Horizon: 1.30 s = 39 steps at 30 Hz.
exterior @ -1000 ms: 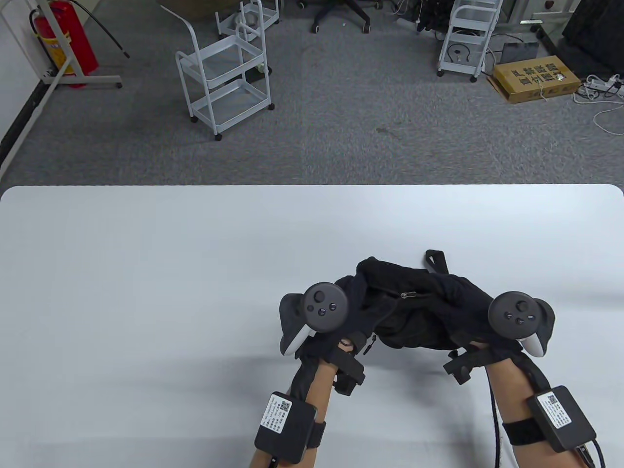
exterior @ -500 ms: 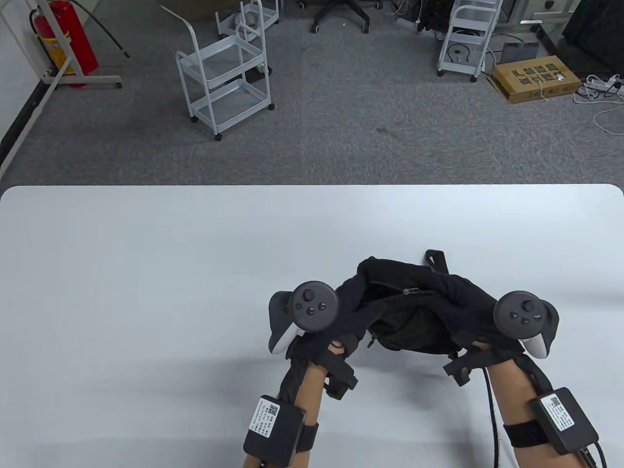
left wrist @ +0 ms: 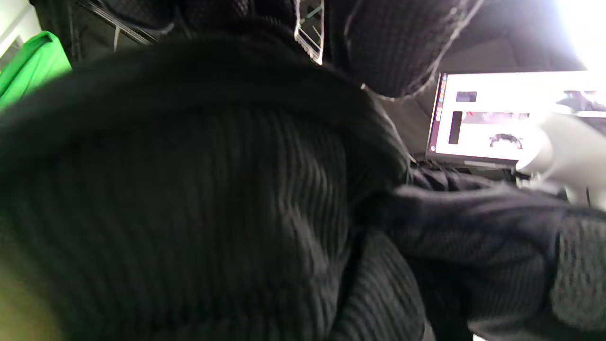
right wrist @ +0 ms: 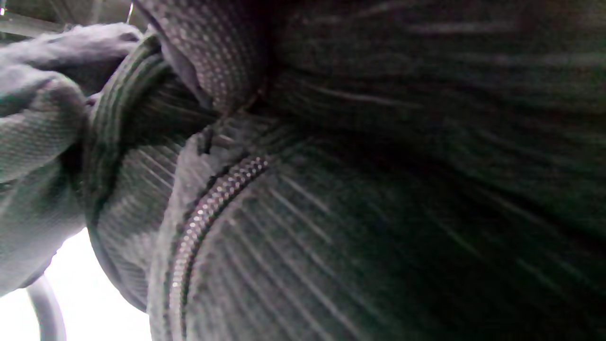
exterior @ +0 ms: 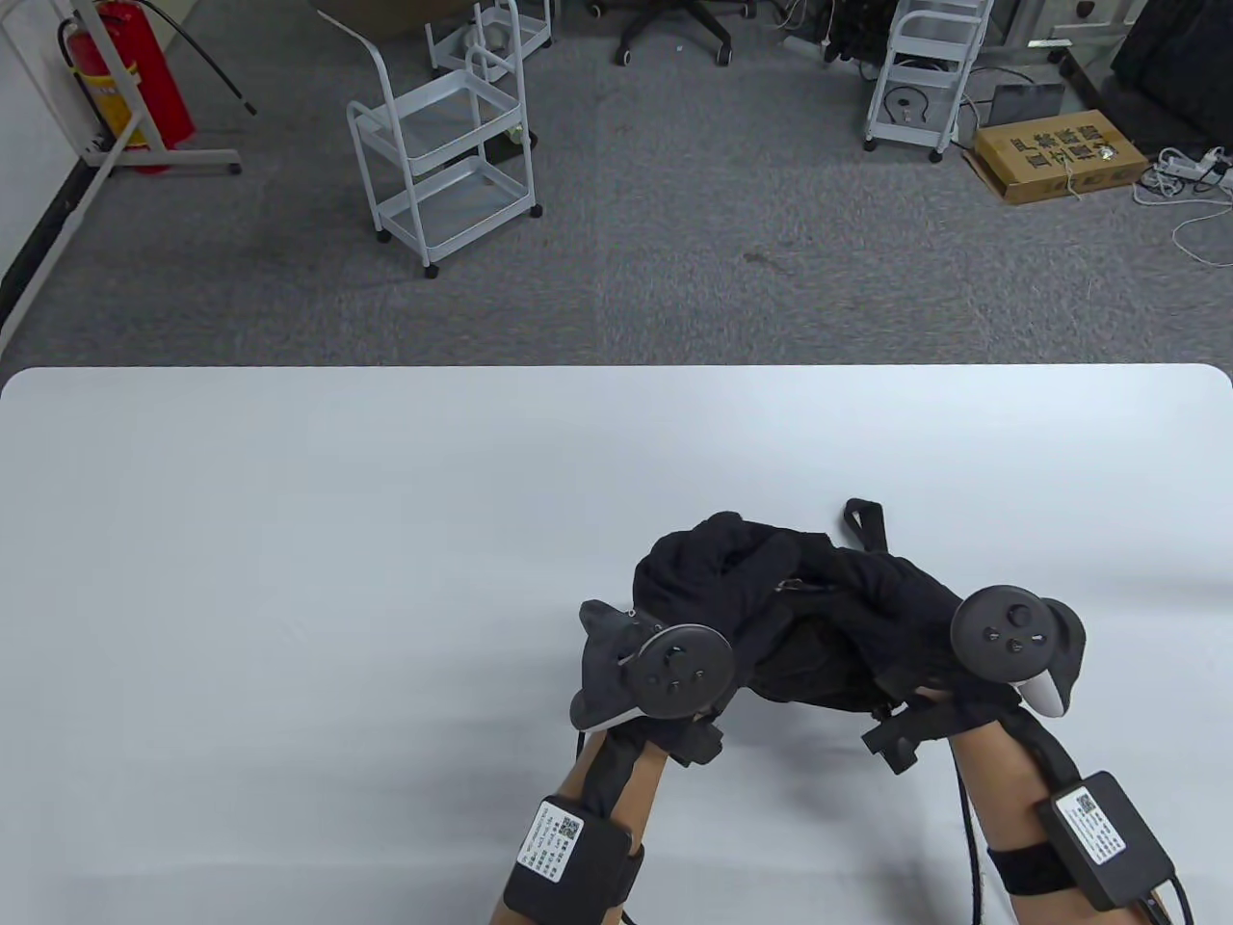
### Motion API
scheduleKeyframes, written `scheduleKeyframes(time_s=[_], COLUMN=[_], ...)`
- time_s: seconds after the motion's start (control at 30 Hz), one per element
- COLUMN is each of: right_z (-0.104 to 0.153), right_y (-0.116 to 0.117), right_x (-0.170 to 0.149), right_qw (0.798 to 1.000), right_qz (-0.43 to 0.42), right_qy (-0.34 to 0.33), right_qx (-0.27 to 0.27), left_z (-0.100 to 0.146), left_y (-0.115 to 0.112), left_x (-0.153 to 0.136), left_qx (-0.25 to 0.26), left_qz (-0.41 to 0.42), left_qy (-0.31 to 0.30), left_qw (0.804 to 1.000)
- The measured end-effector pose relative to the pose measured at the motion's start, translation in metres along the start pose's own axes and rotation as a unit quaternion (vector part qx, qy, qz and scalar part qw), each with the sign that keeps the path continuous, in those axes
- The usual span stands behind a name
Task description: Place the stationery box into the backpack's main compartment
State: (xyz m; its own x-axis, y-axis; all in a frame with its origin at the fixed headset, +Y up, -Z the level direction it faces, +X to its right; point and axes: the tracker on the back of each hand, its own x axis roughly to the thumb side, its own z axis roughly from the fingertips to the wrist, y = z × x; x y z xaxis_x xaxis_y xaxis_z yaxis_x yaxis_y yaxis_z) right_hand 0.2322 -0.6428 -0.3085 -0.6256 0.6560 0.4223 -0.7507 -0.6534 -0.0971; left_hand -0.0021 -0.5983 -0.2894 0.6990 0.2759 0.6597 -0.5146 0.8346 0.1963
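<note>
The black backpack (exterior: pixel 771 588) lies crumpled on the white table (exterior: pixel 289 540), with a silver zipper pull (exterior: pixel 795 583) on top. My left hand (exterior: pixel 698 708) holds its near-left side, with the fingers hidden under the tracker. My right hand (exterior: pixel 915 679) grips its right side. In the left wrist view ribbed black backpack fabric (left wrist: pixel 213 189) fills the frame, with gloved fingers (left wrist: pixel 388 42) at the top. In the right wrist view a gloved finger (right wrist: pixel 213 52) lies on the fabric beside the zipper teeth (right wrist: pixel 208 208). No stationery box is in view.
A backpack strap loop (exterior: pixel 862 520) sticks out at the far side. White carts (exterior: pixel 443 164) and a cardboard box (exterior: pixel 1060 154) stand on the floor beyond the table's far edge. A laptop screen (left wrist: pixel 487 118) shows in the left wrist view.
My left hand has moved right and toward me and turned, bunching the backpack's left side upward. My right hand has shifted slightly left with the bag.
</note>
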Motion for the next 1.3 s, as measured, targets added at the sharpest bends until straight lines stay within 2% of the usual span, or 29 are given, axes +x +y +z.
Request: scheduleKeyframes(time_s=[0.13,0.2,0.27,0.33,0.43,0.5,0.6,0.83,0.93,1.3], right_z=[0.001,0.002,0.002,0.002,0.002,0.002,0.002,0.003,0.003,0.001], right_y=[0.004,0.007,0.009,0.009,0.008,0.008,0.007,0.006,0.003,-0.016], right_x=[0.007,0.012,0.015,0.016,0.016,0.015,0.014,0.016,0.012,0.005], right_qw=[1.0,1.0,0.999,0.999,0.999,0.999,0.999,0.999,1.0,0.996], right_qz=[-0.006,-0.005,0.007,0.014,0.016,0.022,0.014,0.018,0.009,-0.087], right_qy=[-0.02,-0.028,-0.032,-0.032,-0.029,-0.026,-0.026,-0.028,-0.021,-0.027], right_qx=[0.011,0.009,0.014,0.013,0.013,0.011,0.012,0.008,0.003,0.009], left_z=[0.0,0.001,0.003,0.003,0.004,0.005,0.008,0.008,0.01,0.018], left_y=[-0.009,-0.012,-0.012,-0.01,-0.002,0.004,0.012,0.018,0.023,0.037], left_x=[0.001,0.001,0.0,-0.001,-0.011,-0.016,-0.021,-0.013,-0.012,-0.04], left_qx=[-0.017,-0.003,0.037,0.04,0.037,0.063,0.094,0.091,0.105,0.146], left_qz=[-0.032,-0.044,-0.049,-0.042,0.042,0.091,0.079,0.052,0.054,0.182], left_qy=[0.004,0.003,0.003,0.0,-0.005,0.004,0.021,0.042,0.05,0.092], left_qw=[0.999,0.999,0.998,0.998,0.998,0.994,0.992,0.994,0.992,0.968])
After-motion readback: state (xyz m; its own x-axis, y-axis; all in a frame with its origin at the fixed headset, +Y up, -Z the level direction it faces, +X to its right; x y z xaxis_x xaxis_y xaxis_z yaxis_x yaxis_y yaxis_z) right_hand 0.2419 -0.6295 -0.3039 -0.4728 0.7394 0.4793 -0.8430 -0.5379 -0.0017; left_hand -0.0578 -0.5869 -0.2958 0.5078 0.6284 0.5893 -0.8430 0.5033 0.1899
